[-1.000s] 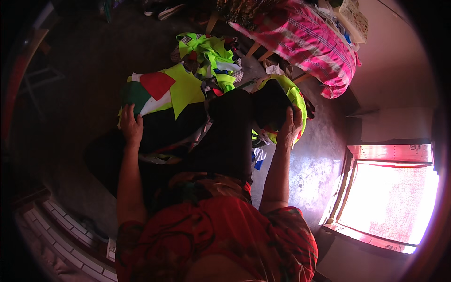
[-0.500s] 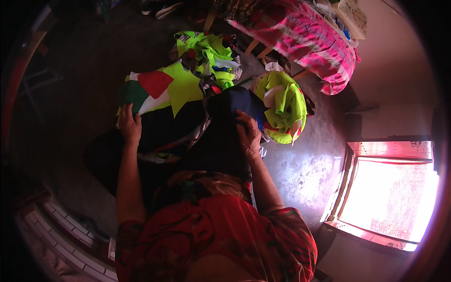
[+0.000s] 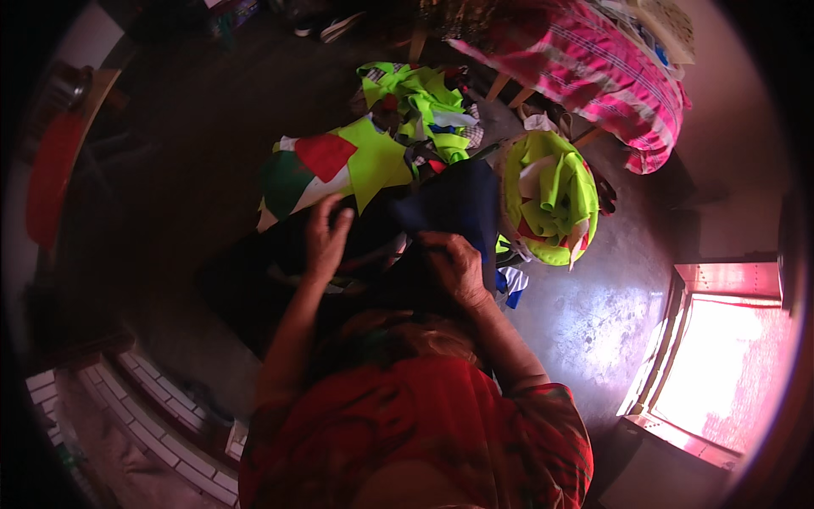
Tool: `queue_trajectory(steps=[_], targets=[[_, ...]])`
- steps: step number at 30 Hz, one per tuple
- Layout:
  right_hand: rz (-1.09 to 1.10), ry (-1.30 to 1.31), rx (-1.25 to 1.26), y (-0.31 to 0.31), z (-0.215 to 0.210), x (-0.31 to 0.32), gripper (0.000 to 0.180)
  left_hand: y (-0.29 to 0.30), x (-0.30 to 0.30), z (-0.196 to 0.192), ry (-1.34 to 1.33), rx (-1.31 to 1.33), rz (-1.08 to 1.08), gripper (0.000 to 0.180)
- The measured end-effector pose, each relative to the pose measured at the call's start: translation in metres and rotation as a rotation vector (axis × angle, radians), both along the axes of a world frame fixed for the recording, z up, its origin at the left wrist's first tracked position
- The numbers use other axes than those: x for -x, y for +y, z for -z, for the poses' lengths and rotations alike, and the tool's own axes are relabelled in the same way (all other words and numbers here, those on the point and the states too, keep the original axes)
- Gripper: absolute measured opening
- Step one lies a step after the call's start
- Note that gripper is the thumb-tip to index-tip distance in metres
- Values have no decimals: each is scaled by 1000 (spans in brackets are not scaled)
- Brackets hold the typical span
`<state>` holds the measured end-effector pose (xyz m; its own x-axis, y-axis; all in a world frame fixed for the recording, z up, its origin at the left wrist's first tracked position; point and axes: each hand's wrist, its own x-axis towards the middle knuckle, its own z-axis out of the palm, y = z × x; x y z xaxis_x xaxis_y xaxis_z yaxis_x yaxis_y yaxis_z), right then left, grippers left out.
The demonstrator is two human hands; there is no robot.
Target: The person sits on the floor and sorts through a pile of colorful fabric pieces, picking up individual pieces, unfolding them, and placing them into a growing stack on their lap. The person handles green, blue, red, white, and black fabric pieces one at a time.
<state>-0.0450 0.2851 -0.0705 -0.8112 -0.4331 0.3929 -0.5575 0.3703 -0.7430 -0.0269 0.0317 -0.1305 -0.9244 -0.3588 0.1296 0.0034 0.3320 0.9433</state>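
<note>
My left hand (image 3: 326,241) is raised over my lap with thumb and fingers apart, holding nothing. It is just in front of a fabric piece (image 3: 307,174) in green, red, white and lime yellow, spread over my left knee. My right hand (image 3: 460,270) is closed, its fingers bent on the near edge of a dark navy cloth (image 3: 458,202) over my right knee. Dark fabric covers my lap, and its folds are hard to tell apart in the shade.
A round basket of lime-yellow cloth scraps (image 3: 551,199) stands right of my knee. A scrap heap (image 3: 424,106) lies beyond my knees. Pink plaid cloth (image 3: 585,76) drapes over furniture at the far right. A bright window (image 3: 716,365) is at the right.
My left hand has come off the coloured fabric piece and moved toward my right hand. My right hand has closed on the navy cloth and drawn nearer to me. The whole view has shifted.
</note>
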Motion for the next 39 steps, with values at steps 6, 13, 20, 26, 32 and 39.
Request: queue_trajectory(steps=[6, 13, 20, 26, 32, 39], targets=[[-118, -132, -163, 6, -16, -2, 27, 56, -1, -8, -389, -848, 352, 42], [356, -61, -68, 28, -12, 21, 39, 70, -1, -6, -425, -692, 306, 48], [515, 59, -167, 38, 13, 22, 37, 82, 6, 3, 48, 146, 78, 48], [493, 18, -124, 44, 23, 24, 28, 109, 26, -24, -12, 169, 393, 41], [530, -94, 27, 49, 26, 24, 21, 129, 34, -49, -43, 418, 411, 45], [505, -73, 37, 48, 24, 25, 20, 116, 33, -31, -4, 225, 314, 19]])
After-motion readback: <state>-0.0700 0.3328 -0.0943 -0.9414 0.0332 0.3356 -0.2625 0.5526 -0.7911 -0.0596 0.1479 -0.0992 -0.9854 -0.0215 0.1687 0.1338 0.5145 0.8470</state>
